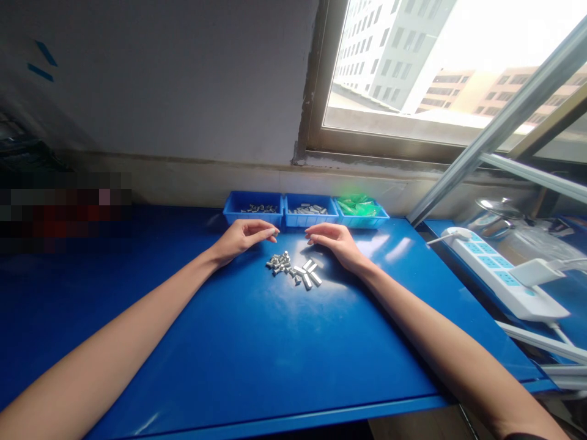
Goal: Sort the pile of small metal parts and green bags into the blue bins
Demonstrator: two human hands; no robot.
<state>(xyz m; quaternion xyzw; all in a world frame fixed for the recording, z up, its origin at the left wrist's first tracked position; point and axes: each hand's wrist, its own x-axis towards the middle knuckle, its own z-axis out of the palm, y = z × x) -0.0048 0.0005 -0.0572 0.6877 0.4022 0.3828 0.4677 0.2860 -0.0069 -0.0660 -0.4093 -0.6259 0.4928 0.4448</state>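
Observation:
My left hand [247, 237] is pinched on a small metal piece [276, 233], held above the table at the left of the pile. Opposite it, my right hand [331, 240] hovers with thumb and fingertips close together; whatever they may hold is too small to make out. Between and below the hands lies a heap of short silvery metal pieces [280, 263] on the blue table [257, 360]. Several longer flat metal bars [307, 281] lie loosely beside the heap on its right.
Behind my hands stand a blue bin [228, 214] with small dark pieces, a blue bin [288, 218] with metal bars, and a bin holding a green bag [360, 206]. At right are a white power strip [504, 275], metal rails [499, 104] and a lidded pot [490, 217].

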